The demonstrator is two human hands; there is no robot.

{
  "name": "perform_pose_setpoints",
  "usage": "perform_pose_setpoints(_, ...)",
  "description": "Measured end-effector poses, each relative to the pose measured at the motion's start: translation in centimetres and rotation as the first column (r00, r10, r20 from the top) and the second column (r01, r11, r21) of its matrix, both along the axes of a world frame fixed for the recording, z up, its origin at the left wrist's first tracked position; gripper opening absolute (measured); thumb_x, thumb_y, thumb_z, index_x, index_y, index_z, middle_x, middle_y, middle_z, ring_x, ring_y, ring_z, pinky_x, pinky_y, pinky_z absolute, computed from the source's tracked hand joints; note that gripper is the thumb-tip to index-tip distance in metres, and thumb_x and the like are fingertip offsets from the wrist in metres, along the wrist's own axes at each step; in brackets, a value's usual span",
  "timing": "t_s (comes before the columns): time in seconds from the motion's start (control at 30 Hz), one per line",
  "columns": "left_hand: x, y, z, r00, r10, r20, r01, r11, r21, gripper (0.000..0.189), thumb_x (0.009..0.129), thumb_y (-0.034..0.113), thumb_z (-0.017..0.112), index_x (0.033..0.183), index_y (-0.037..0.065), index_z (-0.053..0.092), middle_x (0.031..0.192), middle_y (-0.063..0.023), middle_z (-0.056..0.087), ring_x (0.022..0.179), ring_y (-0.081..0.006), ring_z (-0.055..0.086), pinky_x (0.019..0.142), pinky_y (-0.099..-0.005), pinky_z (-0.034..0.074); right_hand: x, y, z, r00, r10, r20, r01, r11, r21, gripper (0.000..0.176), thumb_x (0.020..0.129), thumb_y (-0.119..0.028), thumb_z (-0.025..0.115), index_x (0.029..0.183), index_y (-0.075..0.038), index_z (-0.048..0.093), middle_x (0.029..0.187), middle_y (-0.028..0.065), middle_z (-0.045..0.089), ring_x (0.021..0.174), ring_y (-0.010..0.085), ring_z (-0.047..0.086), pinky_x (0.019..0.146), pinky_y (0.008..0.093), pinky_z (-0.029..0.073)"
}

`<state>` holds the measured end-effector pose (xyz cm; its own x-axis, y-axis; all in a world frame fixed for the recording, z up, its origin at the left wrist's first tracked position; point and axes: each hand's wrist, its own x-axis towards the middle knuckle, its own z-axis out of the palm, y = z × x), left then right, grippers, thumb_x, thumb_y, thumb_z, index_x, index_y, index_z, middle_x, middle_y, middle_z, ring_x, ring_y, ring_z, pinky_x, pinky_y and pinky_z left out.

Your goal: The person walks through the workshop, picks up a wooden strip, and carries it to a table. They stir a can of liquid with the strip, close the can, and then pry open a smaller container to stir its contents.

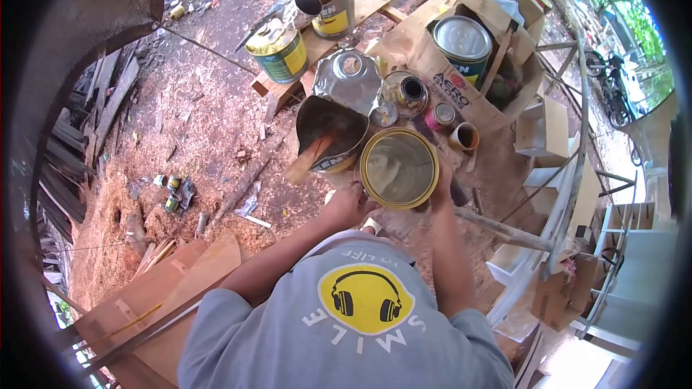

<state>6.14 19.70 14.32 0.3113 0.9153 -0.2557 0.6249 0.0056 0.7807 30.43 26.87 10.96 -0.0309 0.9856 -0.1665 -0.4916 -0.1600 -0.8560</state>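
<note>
Legible marks: "AERO" in black on the flap of the brown cardboard box (pixel 453 86); "SMILE" in white under a yellow headphones badge on the grey cotton T-shirt (pixel 274 346); "EN" on the yellow label of the dented, tilted metal tin (pixel 331 162); other can labels unreadable.

left hand (pixel 349 205) curled, right hand (pixel 441 181) gripping

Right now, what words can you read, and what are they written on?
"SMILE": grey shirt, curved around a headphones picture.
"TO LIFE": same shirt, small letters, so not certain.
"AERO": cardboard box; the word under it is too blurred.
"EN": tilted can, the rest is hidden.
Green can and brown can: labels too blurred.
Open can by the right hand: no words show.
</note>
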Motion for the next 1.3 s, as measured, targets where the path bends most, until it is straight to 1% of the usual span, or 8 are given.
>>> perform_pose_setpoints(0.17,-0.2,-0.2,0.5,0.995,-0.051,-0.091,0.052,0.999,0.008,0.042,0.089,0.035,0.062,0.096,-0.006,0.052,0.088,-0.0291,0.062,0.083,-0.0463,0.061,0.072,-0.0518,0.048,0.1,0.1,-0.4,0.941,-0.083,0.328,-0.005,0.966,0.26,0.034,0.101,-0.023,0.044,0.106,0.003,0.065,0.098,0.0061,0.067,0.084,0.0109,0.062,0.075,0.0253,0.05)
perform_pose_setpoints(0.3,0.3,-0.6,1.2,0.999,0.01,-0.039,-0.013,0.997,-0.073,0.041,0.091,0.035,0.06,0.097,-0.005,0.051,0.094,-0.0312,0.061,0.089,-0.0472,0.06,0.076,-0.0524,0.048,0.8,0.1,-2.1,0.999,0.015,0.028,-0.016,0.999,0.043,0.034,0.101,-0.023,0.045,0.107,0.003,0.066,0.098,0.0054,0.068,0.083,0.0103,0.062,0.075,0.0248,0.049)
perform_pose_setpoints(0.43,0.2,-0.6,0.2,0.996,0.004,-0.087,-0.013,0.995,-0.099,0.044,0.088,0.033,0.063,0.111,-0.003,0.055,0.095,-0.0276,0.065,0.092,-0.0447,0.061,0.077,-0.0495,0.049,0.6,-0.4,-1.0,0.915,-0.061,0.399,-0.054,0.961,0.272,0.034,0.101,-0.023,0.045,0.11,0.003,0.065,0.1,0.0052,0.068,0.086,0.0102,0.062,0.076,0.0247,0.05)
perform_pose_setpoints(0.6,0.9,-0.3,1.2,0.999,0.037,-0.024,-0.04,0.988,-0.149,0.051,0.081,0.035,0.072,0.111,-0.002,0.054,0.093,-0.0237,0.066,0.089,-0.04,0.065,0.077,-0.0462,0.051,0.9,-0.9,-1.1,0.988,-0.006,0.156,-0.012,0.993,0.117,0.027,0.091,-0.004,0.053,0.114,0.004,0.063,0.11,0.0122,0.065,0.097,0.0197,0.063,0.083,0.0286,0.05)
perform_pose_setpoints(0.8,1.3,-1.2,1.2,0.99,0.131,0.056,-0.117,0.972,-0.205,0.044,0.085,0.029,0.069,0.113,-0.002,0.056,0.093,-0.0216,0.068,0.087,-0.0353,0.067,0.077,-0.0422,0.052,0.5,-0.7,0.3,0.949,-0.043,0.311,0.006,0.993,0.12,0.036,0.1,-0.023,0.045,0.112,0.005,0.064,0.101,0.0077,0.068,0.087,0.0126,0.062,0.076,0.0272,0.05)
perform_pose_setpoints(0.93,-1.5,-1.7,1.2,0.95,0.298,0.094,-0.268,0.932,-0.244,0.038,0.082,0.034,0.071,0.085,-0.003,0.065,0.085,-0.0222,0.067,0.079,-0.0342,0.067,0.07,-0.0407,0.052,1.4,0.0,-0.4,0.994,-0.008,0.112,0.014,0.998,-0.056,0.037,0.1,-0.022,0.045,0.117,0.007,0.06,0.108,0.0127,0.066,0.095,0.0185,0.063,0.085,0.0304,0.049)
perform_pose_setpoints(1.07,-5.5,-2.6,3.6,0.602,0.788,0.125,-0.798,0.596,0.086,0.036,0.078,0.027,0.076,0.068,0.0,0.054,0.06,-0.0123,0.055,0.051,-0.0215,0.052,0.05,-0.0354,0.041,2.1,0.2,2.4,1.0,0.01,0.0,-0.01,0.991,-0.133,0.04,0.099,-0.02,0.045,0.125,0.01,0.053,0.12,0.0163,0.061,0.108,0.0235,0.06,0.096,0.0332,0.046)
perform_pose_setpoints(1.3,-9.2,2.8,8.0,0.804,0.594,0.002,-0.463,0.624,0.63,0.012,0.084,0.012,0.064,0.084,0.001,0.059,0.075,-0.014,0.06,0.06,-0.0294,0.058,0.054,-0.0378,0.044,2.2,-1.0,3.1,0.987,-0.033,0.159,0.049,0.994,-0.102,0.042,0.098,-0.022,0.048,0.126,0.01,0.053,0.119,0.0155,0.061,0.108,0.0218,0.06,0.096,0.0321,0.045)
